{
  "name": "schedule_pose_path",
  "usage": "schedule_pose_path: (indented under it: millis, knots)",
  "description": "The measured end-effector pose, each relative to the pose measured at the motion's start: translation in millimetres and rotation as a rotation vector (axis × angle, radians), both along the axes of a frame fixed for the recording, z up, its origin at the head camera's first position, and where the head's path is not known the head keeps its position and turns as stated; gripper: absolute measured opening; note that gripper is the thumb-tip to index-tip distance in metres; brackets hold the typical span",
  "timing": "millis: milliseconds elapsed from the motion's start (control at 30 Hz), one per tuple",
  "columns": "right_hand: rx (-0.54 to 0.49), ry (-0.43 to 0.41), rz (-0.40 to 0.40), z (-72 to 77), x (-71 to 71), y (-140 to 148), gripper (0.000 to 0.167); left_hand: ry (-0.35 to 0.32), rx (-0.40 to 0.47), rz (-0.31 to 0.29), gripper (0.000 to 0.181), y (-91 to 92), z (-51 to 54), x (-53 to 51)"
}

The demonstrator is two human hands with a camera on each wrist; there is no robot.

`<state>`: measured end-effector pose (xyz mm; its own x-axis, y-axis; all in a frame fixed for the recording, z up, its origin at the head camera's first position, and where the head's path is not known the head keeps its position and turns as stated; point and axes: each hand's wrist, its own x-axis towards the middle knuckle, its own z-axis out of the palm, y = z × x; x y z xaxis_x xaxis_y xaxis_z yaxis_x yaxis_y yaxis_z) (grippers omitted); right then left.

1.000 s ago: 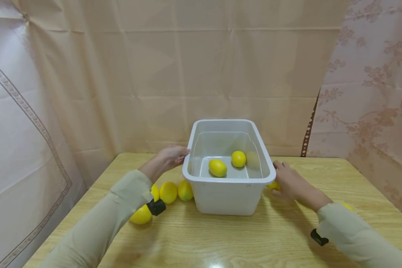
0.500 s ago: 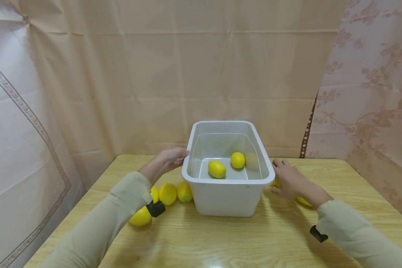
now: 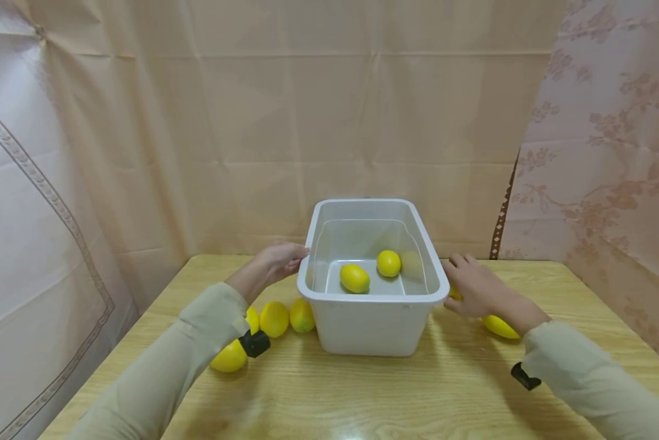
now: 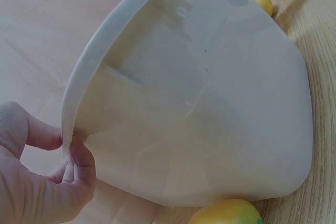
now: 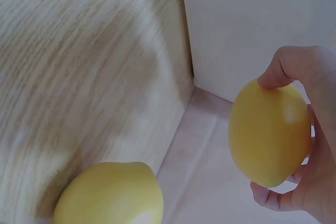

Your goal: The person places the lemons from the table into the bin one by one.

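A white plastic bin stands on the table with two lemons, one nearer and one farther back, on its floor. My left hand pinches the bin's left rim between thumb and fingers, plain in the left wrist view. Beside the bin's right wall, my right hand grips a lemon between thumb and fingertips; in the head view the hand mostly hides that fruit. Another lemon lies on the table just below the right wrist.
Several lemons lie left of the bin, among them one in the row and one nearer, partly behind the left wrist's black camera. The wooden table ends at the back against a beige curtain.
My right hand has lifted slightly with its lemon, and the lemon below that wrist shows more. My left hand stays on the rim. The bin has hardly moved.
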<state>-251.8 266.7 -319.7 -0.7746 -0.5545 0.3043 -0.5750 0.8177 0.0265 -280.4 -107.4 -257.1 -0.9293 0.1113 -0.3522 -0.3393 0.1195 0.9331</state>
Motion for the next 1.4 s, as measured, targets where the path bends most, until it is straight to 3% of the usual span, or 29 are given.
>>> schedule_pose_path:
  millis: [867, 1133, 1400]
  knots:
    - [0.049, -0.001, -0.026, 26.8, -3.8, -1, 0.061, 0.002, -0.009, -0.009, 0.040, -0.5, 0.1, 0.0]
    - [0.042, 0.027, -0.019, 32.9, -4.4, 0, 0.046, 0.004, -0.007, -0.018, 0.040, -0.6, -1.1, 1.2]
    - [0.058, 0.032, -0.037, 42.7, -7.0, 2, 0.044, 0.015, -0.003, -0.021, 0.040, -0.6, -0.1, 1.8]
